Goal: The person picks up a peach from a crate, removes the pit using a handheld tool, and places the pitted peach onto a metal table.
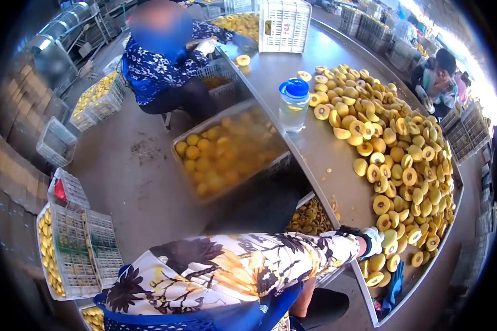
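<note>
My left hand, in a whitish glove with a dark band at the wrist, reaches over the metal table's near end. It is among halved yellow peaches, close against one half. Its fingers are too small and partly hidden to show whether they grip anything. The peach halves lie in a long heap along the table's far side, several with brown centres facing up. My floral sleeve crosses the lower part of the view. My right hand is out of sight. A blue glove lies at the table's near corner.
A blue-lidded water jug stands on the metal table. Below the table edge are a crate of whole peaches and a container of brown-yellow scraps. A person sits across; a white crate stands on the table.
</note>
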`<state>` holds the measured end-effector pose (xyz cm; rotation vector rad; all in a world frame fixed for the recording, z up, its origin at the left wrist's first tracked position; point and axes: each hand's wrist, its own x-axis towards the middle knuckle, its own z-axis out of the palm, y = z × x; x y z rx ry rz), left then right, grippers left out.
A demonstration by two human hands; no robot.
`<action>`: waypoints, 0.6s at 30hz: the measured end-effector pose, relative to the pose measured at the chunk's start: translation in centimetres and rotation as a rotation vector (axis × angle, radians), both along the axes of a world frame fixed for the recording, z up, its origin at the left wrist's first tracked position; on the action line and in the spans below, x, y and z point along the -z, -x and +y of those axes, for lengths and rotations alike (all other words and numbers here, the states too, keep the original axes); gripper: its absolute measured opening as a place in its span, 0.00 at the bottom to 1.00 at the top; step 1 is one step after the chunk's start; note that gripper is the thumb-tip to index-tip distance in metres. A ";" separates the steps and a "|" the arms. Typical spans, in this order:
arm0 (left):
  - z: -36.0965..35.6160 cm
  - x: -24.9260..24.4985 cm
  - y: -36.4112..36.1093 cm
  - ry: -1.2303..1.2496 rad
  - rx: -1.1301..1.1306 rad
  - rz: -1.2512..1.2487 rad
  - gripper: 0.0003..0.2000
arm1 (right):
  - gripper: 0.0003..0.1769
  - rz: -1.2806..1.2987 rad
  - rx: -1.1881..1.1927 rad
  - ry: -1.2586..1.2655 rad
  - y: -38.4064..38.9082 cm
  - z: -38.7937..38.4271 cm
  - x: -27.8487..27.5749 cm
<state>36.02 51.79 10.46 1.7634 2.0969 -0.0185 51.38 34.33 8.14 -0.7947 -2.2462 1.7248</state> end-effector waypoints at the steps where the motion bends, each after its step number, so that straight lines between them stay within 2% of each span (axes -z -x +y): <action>1: 1.0 2.3 0.0 -0.088 -0.040 -0.033 0.17 | 0.07 -0.026 0.071 0.087 0.3 -0.3 -0.8; 2: 0.2 1.8 0.6 -0.187 -0.037 -0.038 0.14 | 0.06 -0.063 0.175 0.219 0.8 -0.7 -1.5; 4: -1.2 0.8 2.3 -0.385 -0.025 -0.040 0.11 | 0.05 -0.125 0.178 0.364 1.1 0.0 -2.6; 5: -2.1 -0.8 3.2 -0.291 -0.093 0.024 0.10 | 0.08 -0.158 0.182 0.434 1.3 0.4 -3.2; 7: -2.9 -1.2 6.0 -0.263 -0.139 -0.064 0.11 | 0.07 -0.118 0.235 0.241 0.2 1.2 1.5; 9: -4.5 -1.4 8.8 -0.428 -0.308 -0.424 0.16 | 0.09 -0.101 0.294 -0.036 0.2 2.2 1.2; 11: -8.3 -5.2 10.4 -0.250 -0.614 -1.222 0.17 | 0.10 -0.076 0.351 -0.243 1.5 2.9 -1.8; 12: -9.9 -5.5 11.2 -0.186 -0.672 -1.439 0.16 | 0.10 -0.063 0.369 -0.345 2.3 3.1 -3.2; 14: -12.7 -4.7 12.0 -0.162 -0.692 -1.696 0.13 | 0.12 -0.153 0.333 -0.330 4.0 3.8 -5.0; 15: -13.8 -4.3 11.9 -0.197 -0.701 -1.763 0.12 | 0.13 -0.200 0.308 -0.322 4.7 3.9 -5.6; 17: -15.2 -3.0 11.1 -0.475 -0.627 -1.686 0.13 | 0.14 -0.248 0.284 -0.321 6.2 3.9 -6.3; 18: -15.7 -1.0 10.7 -0.651 -0.548 -1.498 0.15 | 0.15 -0.274 0.272 -0.319 6.8 3.9 -6.4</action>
